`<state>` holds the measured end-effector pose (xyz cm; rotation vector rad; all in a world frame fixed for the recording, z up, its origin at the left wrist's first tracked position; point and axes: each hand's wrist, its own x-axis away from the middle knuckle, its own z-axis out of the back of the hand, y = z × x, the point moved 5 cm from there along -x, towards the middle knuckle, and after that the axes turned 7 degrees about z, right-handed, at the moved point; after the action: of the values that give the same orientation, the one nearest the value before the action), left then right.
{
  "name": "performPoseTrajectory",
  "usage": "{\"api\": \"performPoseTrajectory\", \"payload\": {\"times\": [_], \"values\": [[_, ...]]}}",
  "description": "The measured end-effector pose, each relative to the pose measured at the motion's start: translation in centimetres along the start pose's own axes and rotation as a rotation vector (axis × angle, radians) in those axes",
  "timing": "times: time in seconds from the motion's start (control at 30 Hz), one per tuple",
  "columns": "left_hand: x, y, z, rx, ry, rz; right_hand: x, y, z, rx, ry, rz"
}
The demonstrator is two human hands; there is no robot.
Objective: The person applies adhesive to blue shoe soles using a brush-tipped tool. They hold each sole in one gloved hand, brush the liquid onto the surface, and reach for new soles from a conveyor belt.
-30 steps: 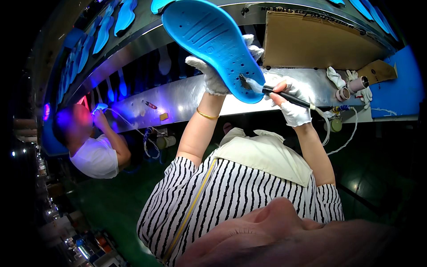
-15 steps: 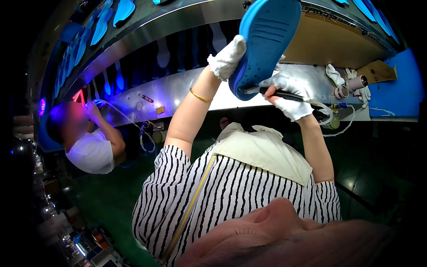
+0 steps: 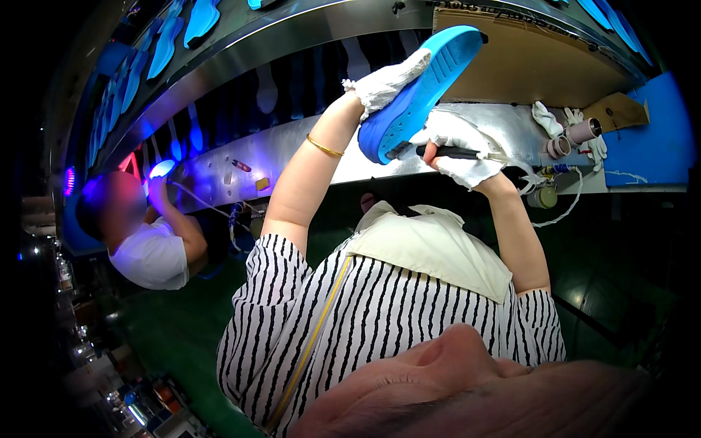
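Observation:
A blue shoe sole (image 3: pixel 418 98) stands tilted in front of me, its rounded upper end leaning to the right. My left hand (image 3: pixel 392 80), in a white glove, grips the sole along its left edge. In my gloved right hand (image 3: pixel 461 135) is a black-handled tool (image 3: pixel 461 153), with bare fingertips showing around the handle. A pale cord or hose trails from the tool's right end. Its dark working end is at the lower end of the sole; whether it touches the sole is hard to tell.
Behind my hands runs a metal bench (image 3: pixel 292 150) with a cardboard sheet (image 3: pixel 511 69) above it. Cups (image 3: pixel 584 131) and spare white gloves (image 3: pixel 546 118) are at the right, beside a blue panel (image 3: pixel 650 139). Blue soles (image 3: pixel 166 44) line the upper left. Another person (image 3: pixel 150 252) works at the left.
The sole has tipped over and come lower, its upper end now leaning right. My left hand has slid up along with it, and my right hand with the tool has moved slightly left.

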<state>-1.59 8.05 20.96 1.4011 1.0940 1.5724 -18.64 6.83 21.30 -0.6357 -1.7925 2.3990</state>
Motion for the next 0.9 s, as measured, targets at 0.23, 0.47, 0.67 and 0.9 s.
{"api": "performPoseTrajectory", "payload": {"times": [0.23, 0.47, 0.67, 0.9], "values": [[0.3, -0.4, 0.0, 0.019, 0.02, 0.026, -0.5, 0.0, 2.6, -0.074, 0.068, -0.006], [1.4, 0.4, 1.8, 0.253, 0.053, -0.224, -0.1, -2.1, 4.5, -0.083, 0.01, 0.232], [2.3, -2.4, 4.1, 0.974, -0.271, -0.3, 1.1, -1.6, 5.7, -0.141, 0.363, 0.175], [1.8, -8.6, -2.4, 1.272, -0.452, -0.042, 1.2, -0.2, 5.0, 0.083, 0.478, 0.22]]}}
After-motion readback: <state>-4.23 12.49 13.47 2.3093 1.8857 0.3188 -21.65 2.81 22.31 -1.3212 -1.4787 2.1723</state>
